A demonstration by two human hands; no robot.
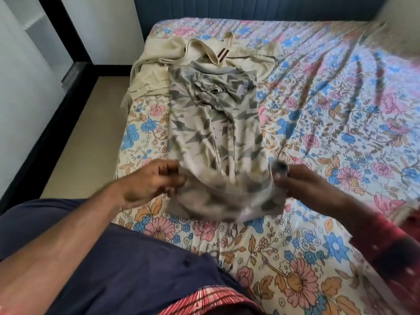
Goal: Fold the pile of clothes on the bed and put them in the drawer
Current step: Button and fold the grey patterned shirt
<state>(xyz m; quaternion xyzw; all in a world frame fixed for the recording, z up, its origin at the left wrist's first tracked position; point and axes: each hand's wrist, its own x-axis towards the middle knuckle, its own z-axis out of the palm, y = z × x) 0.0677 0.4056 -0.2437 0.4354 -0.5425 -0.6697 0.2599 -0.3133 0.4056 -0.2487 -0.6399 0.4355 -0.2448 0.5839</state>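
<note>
Far left: white wall panels with a black frame (68, 42), and a beige floor strip (91, 123) running alongside the bed.

Bed: mattress covered by a cream floral sheet with pink, blue and orange flowers (318, 123); a dark blue padded headboard (250, 7) stands at the far end.

Left hand (150, 180): fingers curled, pinching the left corner of the near hem of a cream T-shirt printed with grey jagged shapes (216, 123). Near hem is lifted off the sheet and blurred.

T-shirt: lies lengthwise on the sheet, both sides folded in toward the middle to form a narrow strip, collar at the far end. The collar end overlaps a crumpled beige garment with a dark striped neck label (204, 55), which lies on the sheet near the headboard, left of centre.

Right hand (306, 185): fingers curled, gripping the right corner of the same hem; fingertips blurred.

Near edge: the person's dark navy shirt (127, 264) and red checked cloth (204, 301). At the right edge, a red patterned fabric (393, 246), blurred.
</note>
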